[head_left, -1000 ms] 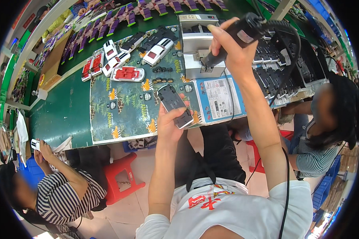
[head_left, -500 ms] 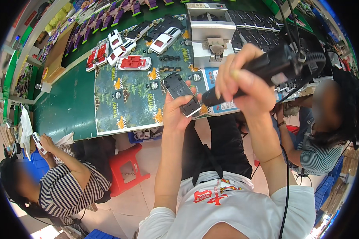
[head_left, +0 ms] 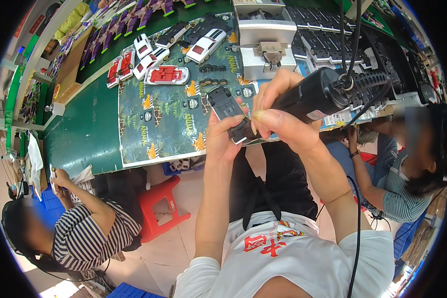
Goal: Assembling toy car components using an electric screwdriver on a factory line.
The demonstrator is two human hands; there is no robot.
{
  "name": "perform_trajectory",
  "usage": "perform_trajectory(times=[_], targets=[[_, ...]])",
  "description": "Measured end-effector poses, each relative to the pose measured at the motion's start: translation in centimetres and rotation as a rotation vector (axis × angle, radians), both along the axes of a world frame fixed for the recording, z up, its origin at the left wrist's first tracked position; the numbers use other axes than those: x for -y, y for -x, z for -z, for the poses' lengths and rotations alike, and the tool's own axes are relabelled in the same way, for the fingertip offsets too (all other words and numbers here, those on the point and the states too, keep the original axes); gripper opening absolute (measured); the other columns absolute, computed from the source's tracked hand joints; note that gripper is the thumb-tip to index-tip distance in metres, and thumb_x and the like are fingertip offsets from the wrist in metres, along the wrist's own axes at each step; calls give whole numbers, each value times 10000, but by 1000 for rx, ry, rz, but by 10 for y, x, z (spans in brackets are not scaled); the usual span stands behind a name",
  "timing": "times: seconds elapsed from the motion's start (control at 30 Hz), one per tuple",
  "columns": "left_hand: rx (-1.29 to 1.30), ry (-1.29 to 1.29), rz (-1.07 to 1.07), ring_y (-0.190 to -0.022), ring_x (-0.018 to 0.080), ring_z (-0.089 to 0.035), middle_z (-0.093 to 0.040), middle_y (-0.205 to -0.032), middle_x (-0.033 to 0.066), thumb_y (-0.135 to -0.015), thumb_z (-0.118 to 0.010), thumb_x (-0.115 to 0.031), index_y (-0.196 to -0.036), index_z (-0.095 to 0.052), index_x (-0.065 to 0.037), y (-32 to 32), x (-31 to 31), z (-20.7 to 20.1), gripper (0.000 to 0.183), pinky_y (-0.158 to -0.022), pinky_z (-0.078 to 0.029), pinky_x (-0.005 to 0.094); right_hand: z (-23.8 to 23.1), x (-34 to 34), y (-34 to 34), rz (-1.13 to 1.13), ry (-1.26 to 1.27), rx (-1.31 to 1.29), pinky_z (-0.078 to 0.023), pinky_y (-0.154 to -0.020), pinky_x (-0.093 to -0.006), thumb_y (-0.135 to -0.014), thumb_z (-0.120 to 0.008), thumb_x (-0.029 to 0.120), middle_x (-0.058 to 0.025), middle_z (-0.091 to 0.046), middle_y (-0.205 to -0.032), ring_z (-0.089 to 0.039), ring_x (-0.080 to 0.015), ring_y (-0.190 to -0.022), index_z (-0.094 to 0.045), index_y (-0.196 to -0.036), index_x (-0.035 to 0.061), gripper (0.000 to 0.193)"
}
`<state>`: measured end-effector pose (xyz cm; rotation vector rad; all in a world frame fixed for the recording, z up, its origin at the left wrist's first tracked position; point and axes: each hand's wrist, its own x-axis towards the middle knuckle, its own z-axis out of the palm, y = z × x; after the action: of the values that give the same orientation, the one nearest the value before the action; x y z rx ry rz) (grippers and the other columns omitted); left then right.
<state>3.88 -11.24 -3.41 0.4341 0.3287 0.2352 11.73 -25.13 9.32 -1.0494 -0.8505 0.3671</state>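
My left hand [head_left: 221, 138] grips a toy car [head_left: 225, 106] turned underside up, its black chassis facing me and a white body edge showing. My thumb lies across the chassis. My right hand [head_left: 295, 125] is closed around a black corded electric screwdriver [head_left: 319, 93], held slantwise with its cable end up to the right. Its tip is hidden behind my right fingers, close to the near end of the car. Whether the tip touches the chassis I cannot tell. Just beyond the car, several small black wheels on axles [head_left: 213, 74] lie on the printed mat [head_left: 169, 131].
White toy cars [head_left: 207, 45] and red-and-white car shells [head_left: 168, 75] lie at the back left. A grey metal machine [head_left: 267, 35] stands ahead, with rows of black chassis [head_left: 328, 47] to its right. Co-workers sit left and right; a red stool [head_left: 164, 208] stands left.
My right hand and the screwdriver have moved left and turned, bringing the fingers up to the car's near end. The car has shifted slightly right within my left hand's grip.
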Motion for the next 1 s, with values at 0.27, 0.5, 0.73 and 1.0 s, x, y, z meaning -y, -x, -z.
perform_trajectory(times=[0.27,0.5,0.73,1.0], targets=[[-85,2,-34,-960,219,-671,-671,-1108,90,-898,-643,30,-1211,-578,-49,-4,9,-20,329,-815,-590,406,6,-4,-11,-253,-23,51,-463,-491,-280,-695,-786,120,-83,-550,-589,-523,-162,-489,-514,-716,20,291],[0,100,22,-916,209,-687,-673,-1052,97,-965,-624,-77,-1185,-594,-21,-1,3,-13,230,-765,-608,375,9,-11,-4,-215,-102,84,-448,-496,-286,-689,-787,74,-78,-550,-597,-537,-166,-501,-516,-734,17,280],[60,76,46,-942,237,-696,-679,-1071,116,-1021,-565,-227,-1186,-596,-22,-1,5,-15,265,-785,-606,397,8,-4,3,-153,-31,99,-454,-531,-299,-721,-778,92,-92,-577,-644,-556,-172,-533,-521,-743,9,271],[268,217,86,-983,315,-678,-662,-1133,164,-976,-325,-710,-1385,-499,-36,12,-16,-7,807,-888,-555,515,5,36,-13,-96,-348,-6,-497,-559,-338,-890,-615,223,-63,-528,-666,-534,-176,-537,-523,-961,29,226]])
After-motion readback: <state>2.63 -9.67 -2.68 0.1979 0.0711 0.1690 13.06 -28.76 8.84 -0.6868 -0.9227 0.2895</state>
